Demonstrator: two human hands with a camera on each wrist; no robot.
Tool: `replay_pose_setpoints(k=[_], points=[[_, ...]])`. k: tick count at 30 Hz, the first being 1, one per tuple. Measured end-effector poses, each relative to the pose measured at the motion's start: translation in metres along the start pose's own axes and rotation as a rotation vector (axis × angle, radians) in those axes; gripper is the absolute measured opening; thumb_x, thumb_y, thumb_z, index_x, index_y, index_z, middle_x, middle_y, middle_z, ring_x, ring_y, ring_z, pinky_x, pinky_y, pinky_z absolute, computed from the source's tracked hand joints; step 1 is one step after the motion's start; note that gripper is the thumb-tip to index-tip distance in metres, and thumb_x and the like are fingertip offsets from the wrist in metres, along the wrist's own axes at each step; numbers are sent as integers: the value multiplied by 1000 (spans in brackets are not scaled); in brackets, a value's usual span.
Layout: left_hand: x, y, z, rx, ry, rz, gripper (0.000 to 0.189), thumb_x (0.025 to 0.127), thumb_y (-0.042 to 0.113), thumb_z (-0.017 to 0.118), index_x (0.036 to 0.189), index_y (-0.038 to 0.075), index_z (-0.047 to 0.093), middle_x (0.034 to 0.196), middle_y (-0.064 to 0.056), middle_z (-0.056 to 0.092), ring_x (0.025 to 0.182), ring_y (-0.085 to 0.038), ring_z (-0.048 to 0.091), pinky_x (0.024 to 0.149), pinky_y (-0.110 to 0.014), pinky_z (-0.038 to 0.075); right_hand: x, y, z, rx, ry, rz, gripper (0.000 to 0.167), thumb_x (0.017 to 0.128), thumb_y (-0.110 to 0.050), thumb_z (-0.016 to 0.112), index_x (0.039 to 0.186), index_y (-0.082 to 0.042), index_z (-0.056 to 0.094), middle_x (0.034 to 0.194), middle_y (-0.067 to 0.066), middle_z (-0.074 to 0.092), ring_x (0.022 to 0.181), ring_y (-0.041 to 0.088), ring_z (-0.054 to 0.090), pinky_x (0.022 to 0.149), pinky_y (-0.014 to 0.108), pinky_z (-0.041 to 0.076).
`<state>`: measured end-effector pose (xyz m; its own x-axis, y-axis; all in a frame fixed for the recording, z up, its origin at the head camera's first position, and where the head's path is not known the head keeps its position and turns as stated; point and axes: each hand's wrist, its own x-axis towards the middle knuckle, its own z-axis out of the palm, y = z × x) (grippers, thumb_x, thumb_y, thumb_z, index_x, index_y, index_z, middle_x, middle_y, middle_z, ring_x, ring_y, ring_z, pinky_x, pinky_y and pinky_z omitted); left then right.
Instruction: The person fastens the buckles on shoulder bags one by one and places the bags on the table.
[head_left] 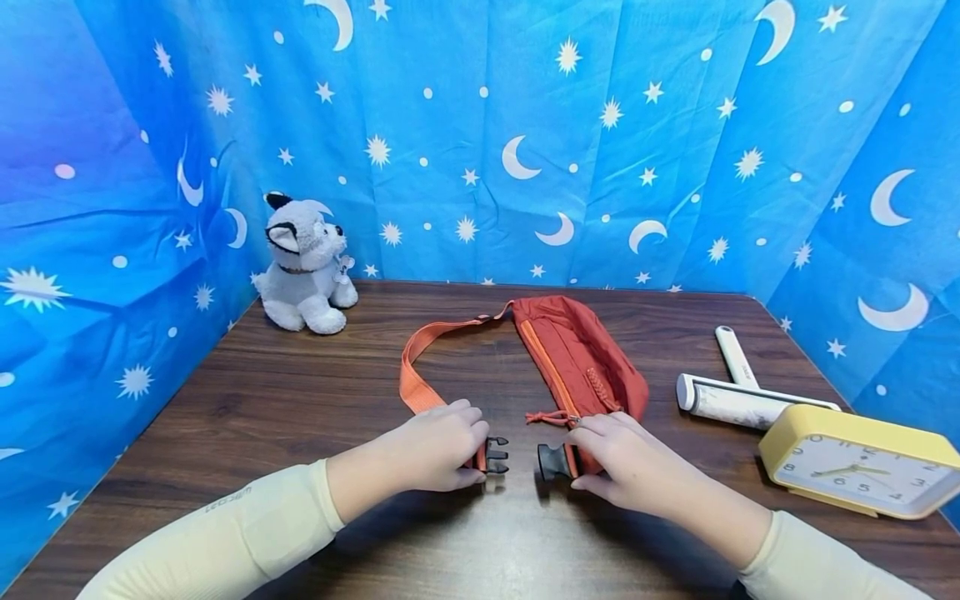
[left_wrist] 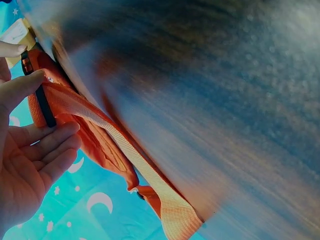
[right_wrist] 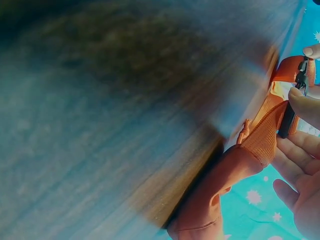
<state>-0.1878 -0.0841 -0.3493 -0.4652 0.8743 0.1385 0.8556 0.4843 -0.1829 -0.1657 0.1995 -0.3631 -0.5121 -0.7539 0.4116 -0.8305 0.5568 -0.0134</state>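
Note:
A red waist bag (head_left: 577, 350) with an orange zip lies on the dark wooden table, its orange strap (head_left: 420, 367) looping out to the left. My left hand (head_left: 442, 446) pinches the strap end at the black pronged half of the buckle (head_left: 497, 455), prongs pointing right. Facing it across a small gap is the black socket half (head_left: 553, 462), which my right hand (head_left: 618, 458) pinches between thumb and fingers. In the left wrist view the thumb (left_wrist: 25, 90) presses the strap and buckle bar against the fingers. The right wrist view shows the thumb (right_wrist: 302, 105) against the socket half.
A grey-and-white plush dog (head_left: 303, 267) sits at the back left of the table (head_left: 300, 392). To the right lie a white lint roller (head_left: 731, 400) and a yellow alarm clock (head_left: 862, 462). Blue star-and-moon cloth (head_left: 450, 100) hangs behind and at both sides.

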Motion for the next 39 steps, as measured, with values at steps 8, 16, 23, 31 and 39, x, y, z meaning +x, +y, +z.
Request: replay_pose_setpoints(k=[8, 16, 23, 31, 39], points=[[1, 1, 2, 26, 25, 5, 32, 80, 42, 70, 82, 13, 57, 74, 5, 45, 68, -13, 42, 57, -24, 36, 2, -2, 0, 1, 7, -13, 43, 68, -27, 83, 100, -9, 62, 91, -3, 59, 82, 12, 56, 74, 39, 44], [3, 1, 2, 41, 44, 18, 32, 80, 41, 70, 82, 12, 57, 73, 4, 45, 66, -13, 40, 57, -25, 34, 4, -2, -1, 4, 2, -2, 42, 69, -27, 83, 100, -9, 62, 92, -3, 59, 83, 12, 56, 75, 39, 46], [4, 2, -1, 47, 53, 17, 32, 79, 42, 70, 81, 13, 56, 73, 5, 45, 66, -13, 39, 57, -25, 34, 7, -1, 0, 11, 5, 3, 43, 68, -28, 83, 101, -9, 63, 92, -2, 59, 83, 12, 56, 76, 39, 46], [4, 1, 0, 28, 63, 12, 32, 79, 42, 70, 81, 13, 57, 73, 5, 44, 66, -13, 39, 56, -24, 35, 9, -1, 0, 4, -10, 13, 43, 69, -30, 83, 102, -10, 63, 92, -3, 59, 84, 13, 56, 76, 39, 46], [6, 3, -1, 13, 86, 18, 32, 80, 42, 69, 81, 13, 57, 73, 5, 45, 65, -12, 39, 55, -24, 34, 11, -2, -1, -2, 3, 0, 43, 68, -29, 83, 100, -9, 62, 91, -3, 58, 83, 12, 56, 74, 39, 46]])
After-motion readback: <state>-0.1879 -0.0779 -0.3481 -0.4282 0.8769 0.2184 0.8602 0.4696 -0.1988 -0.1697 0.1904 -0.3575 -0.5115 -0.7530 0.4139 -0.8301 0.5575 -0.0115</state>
